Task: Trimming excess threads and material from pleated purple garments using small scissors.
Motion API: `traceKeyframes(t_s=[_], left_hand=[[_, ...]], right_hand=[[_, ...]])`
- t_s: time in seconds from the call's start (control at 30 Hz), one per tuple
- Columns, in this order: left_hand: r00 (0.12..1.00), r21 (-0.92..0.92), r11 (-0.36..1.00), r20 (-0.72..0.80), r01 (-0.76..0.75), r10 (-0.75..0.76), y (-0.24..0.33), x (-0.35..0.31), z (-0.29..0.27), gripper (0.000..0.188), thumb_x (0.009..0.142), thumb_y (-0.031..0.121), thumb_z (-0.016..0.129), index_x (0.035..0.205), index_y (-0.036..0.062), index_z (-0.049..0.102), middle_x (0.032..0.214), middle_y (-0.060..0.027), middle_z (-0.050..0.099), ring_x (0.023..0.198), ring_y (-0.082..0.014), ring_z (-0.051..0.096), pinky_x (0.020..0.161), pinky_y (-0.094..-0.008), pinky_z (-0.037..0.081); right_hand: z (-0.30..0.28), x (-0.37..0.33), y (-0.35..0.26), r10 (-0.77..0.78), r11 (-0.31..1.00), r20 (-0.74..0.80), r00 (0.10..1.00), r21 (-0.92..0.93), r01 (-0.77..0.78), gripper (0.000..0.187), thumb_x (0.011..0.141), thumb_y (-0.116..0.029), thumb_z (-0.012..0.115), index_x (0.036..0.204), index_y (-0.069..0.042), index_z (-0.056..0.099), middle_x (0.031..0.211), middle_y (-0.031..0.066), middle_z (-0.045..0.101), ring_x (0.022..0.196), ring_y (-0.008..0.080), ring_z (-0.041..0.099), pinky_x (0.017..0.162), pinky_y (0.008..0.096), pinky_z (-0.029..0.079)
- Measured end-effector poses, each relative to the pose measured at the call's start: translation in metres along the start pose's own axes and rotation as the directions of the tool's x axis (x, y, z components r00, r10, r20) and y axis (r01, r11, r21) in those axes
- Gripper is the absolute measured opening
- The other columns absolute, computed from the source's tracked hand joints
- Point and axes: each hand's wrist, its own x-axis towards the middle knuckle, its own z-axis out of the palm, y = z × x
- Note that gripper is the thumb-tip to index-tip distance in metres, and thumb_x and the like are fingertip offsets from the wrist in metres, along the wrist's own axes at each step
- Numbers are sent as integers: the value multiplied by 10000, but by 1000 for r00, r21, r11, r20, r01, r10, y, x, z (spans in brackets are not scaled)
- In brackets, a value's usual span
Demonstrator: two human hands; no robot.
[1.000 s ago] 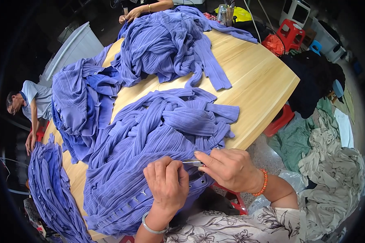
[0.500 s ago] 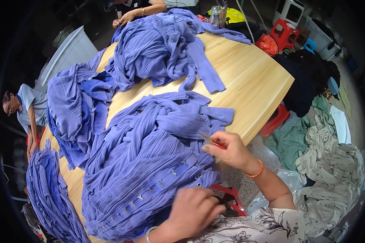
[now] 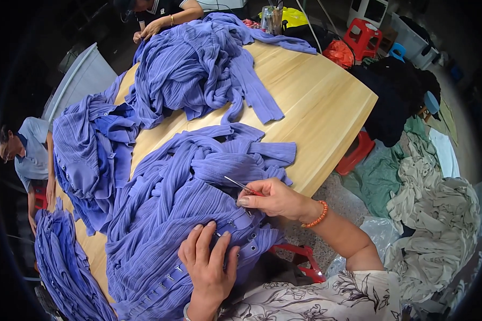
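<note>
A purple-blue ribbed knit garment (image 3: 160,230) lies heaped at the near side of the table, its button band with several small metal pins or clasps running toward the lower left. My left hand (image 3: 209,262) rests on that band, palm down with fingers spread. In my right hand (image 3: 270,198), closed, is a slim pointed metal tool with a red handle, which looks like small scissors (image 3: 241,186). Its tip points to the upper left, over the cloth. The thumb and fingers of that hand are by the band's upper end; whether they also pinch cloth is hidden.
More purple-blue garments (image 3: 193,69) pile on the wooden table (image 3: 316,107). Two other people (image 3: 32,150) work at its far and left sides. Red stools (image 3: 353,155) stand by the edge. Grey and green cloth (image 3: 434,230) heaps on the right floor.
My left hand has moved up and left, flattening onto the button band. My right hand has come left to the band's upper end, still with the red-handled tool.
</note>
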Motion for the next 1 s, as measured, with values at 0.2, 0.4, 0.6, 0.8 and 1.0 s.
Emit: traceKeyframes(t_s=[0.2, 0.4, 0.6, 0.8, 1.0], left_hand=[[999, 22, 999, 25, -26, 26, -2, -2, 1, 369, 788, 171, 768, 1136, 88, 679, 1334, -144, 575, 1280, -347, 473, 1021, -481, 335], [999, 47, 999, 31, -25, 24, -2, -6, 4, 369, 790, 182, 764, 1142, 101, 691, 1348, -140, 572, 1294, -343, 463, 1045, -478, 322], [999, 54, 998, 17, -30, 29, -4, -7, 6, 366, 790, 193, 759, 1139, 104, 694, 1350, -141, 571, 1295, -342, 461, 1051, -477, 316], [999, 57, 998, 14, -38, 38, -4, -6, 7, 361, 793, 193, 754, 1138, 106, 694, 1344, -142, 576, 1289, -344, 463, 1047, -478, 318], [999, 85, 996, 19, -38, 36, -4, -6, 7, 359, 799, 191, 748, 1143, 105, 691, 1341, -140, 578, 1285, -346, 463, 1040, -486, 319]], right_hand=[[-3, -5, -8, -4, 999, -20, 1000, 46, 5, 173, 991, -212, 635, 1033, -45, 657, 741, -86, 540, 515, -33, 372, 418, 174, 252], [-7, -11, -10, -76, 990, 29, 997, 124, 72, 165, 987, -136, 625, 1113, -30, 640, 686, -85, 483, 478, -20, 344, 401, 179, 217], [-8, -14, -12, -131, 990, 2, 991, 50, 131, 186, 953, -113, 666, 1114, -20, 661, 719, -74, 549, 505, -22, 382, 425, 169, 255], [-6, -17, -16, -247, 968, -81, 966, -62, 243, 159, 923, -92, 700, 1059, -10, 685, 810, -47, 633, 628, -15, 496, 528, 164, 389], [-8, -17, -16, -297, 951, -113, 948, -126, 283, 179, 922, -17, 673, 1088, 50, 661, 961, 23, 668, 829, 49, 620, 746, 206, 532]])
